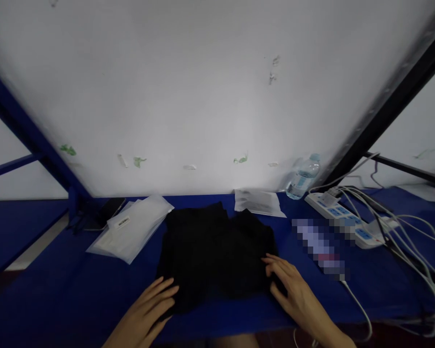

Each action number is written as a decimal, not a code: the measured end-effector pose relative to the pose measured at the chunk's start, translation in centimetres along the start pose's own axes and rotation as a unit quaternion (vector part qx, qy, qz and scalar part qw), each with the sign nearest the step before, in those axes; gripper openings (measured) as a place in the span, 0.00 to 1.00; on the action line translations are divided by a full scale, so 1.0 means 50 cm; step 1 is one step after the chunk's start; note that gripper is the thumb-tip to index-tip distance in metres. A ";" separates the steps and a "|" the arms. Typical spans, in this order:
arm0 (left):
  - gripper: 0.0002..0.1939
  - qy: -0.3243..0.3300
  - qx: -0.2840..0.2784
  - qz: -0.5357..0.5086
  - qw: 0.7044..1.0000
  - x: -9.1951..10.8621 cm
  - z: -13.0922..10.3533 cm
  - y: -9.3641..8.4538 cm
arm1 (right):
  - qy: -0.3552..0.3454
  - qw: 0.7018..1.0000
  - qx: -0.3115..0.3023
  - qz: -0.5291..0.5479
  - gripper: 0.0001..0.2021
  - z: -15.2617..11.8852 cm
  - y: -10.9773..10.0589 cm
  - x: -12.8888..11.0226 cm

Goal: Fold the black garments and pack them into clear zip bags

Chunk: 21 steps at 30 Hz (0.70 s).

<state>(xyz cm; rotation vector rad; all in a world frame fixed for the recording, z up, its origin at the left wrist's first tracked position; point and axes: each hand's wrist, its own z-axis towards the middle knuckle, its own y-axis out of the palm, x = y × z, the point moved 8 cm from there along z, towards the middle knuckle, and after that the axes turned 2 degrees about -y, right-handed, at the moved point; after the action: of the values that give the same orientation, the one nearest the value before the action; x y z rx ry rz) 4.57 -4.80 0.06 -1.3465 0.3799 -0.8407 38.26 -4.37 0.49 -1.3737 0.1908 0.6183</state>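
A black piece of cloth [213, 251], perhaps a garment, lies spread and somewhat rumpled on the blue tabletop [76, 290]. My left hand [148, 309] rests at its lower left edge, fingers stretched out and apart. At the lower right side of the cloth, my right hand [286, 285] touches the fabric with bent, spread fingers. Neither hand visibly grips the cloth. Its exact kind is hard to make out in the dark folds.
Clear plastic bags [134, 229] with a barcode label lie left, near a dark phone-like object [112, 208]. Another flat bag [259, 202] lies behind the cloth. At right are a water bottle [304, 176], power strip [333, 208], white cables [416, 251] and a blurred-out device [319, 249].
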 end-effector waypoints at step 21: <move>0.12 -0.199 0.147 0.018 0.969 -0.248 0.258 -0.135 | 0.061 0.989 0.063 0.118 0.07 0.389 0.004 -0.028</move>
<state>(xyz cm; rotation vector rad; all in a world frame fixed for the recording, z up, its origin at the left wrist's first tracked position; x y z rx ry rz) 3.08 13.11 6.60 -1.1903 -0.0347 -0.5529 32.66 13.76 5.03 -1.2767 0.4898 0.7062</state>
